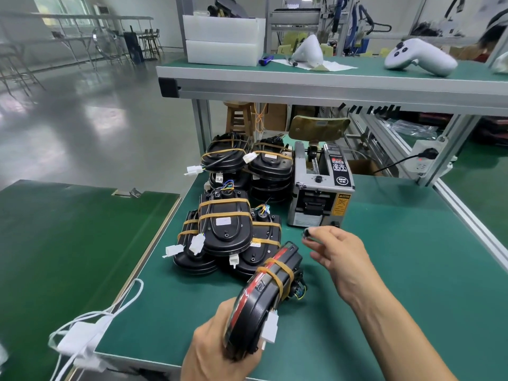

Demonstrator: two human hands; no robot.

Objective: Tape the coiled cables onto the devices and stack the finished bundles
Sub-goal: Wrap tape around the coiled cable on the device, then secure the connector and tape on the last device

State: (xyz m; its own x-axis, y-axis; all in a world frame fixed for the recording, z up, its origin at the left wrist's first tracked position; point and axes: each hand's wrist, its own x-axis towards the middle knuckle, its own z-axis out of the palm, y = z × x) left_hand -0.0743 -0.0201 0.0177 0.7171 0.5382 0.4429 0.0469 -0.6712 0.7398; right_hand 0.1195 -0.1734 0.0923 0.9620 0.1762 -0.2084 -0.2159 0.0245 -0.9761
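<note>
My left hand (217, 350) grips a black device with a red stripe (264, 292), held on edge above the green table (412, 270). Two bands of tan tape wrap it and its coiled cable; a white connector (270, 327) hangs from its side. My right hand (334, 253) hovers just in front of the tape dispenser (320, 188), fingers loosely bent, thumb and forefinger near a small dark thing that I cannot make out. Stacks of taped black bundles (228, 224) lie left of the dispenser, with more bundles (247, 160) behind them.
A raised shelf (330, 86) crosses above the table, carrying white foam boxes (224, 39) and a white controller (419, 57). A second green table (68, 243) stands to the left. White cables with a plug block (82, 339) hang over the near-left corner.
</note>
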